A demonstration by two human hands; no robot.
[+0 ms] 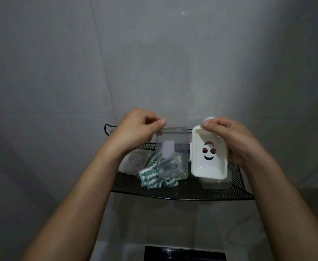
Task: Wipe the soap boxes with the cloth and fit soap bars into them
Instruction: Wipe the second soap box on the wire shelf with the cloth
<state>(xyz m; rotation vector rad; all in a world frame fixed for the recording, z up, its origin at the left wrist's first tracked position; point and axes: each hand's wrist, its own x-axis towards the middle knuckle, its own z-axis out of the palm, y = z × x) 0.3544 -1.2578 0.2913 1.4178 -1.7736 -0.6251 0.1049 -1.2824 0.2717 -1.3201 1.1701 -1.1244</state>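
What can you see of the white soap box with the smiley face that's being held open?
The white plastic rectangular soap box tray has rounded corners, a raised rim and smiley-shaped cut-outs in its floor. It is empty, tilted up with its inside facing the camera, above the black mesh shelf. A clear plastic lid is joined at its left edge and swung open. The right hand grips the tray's top right side; the left hand pinches the lid's top edge.

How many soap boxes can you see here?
3: an open box held up in both hands, one on the rack's left, another partly hidden beneath the held one. More may be hidden.
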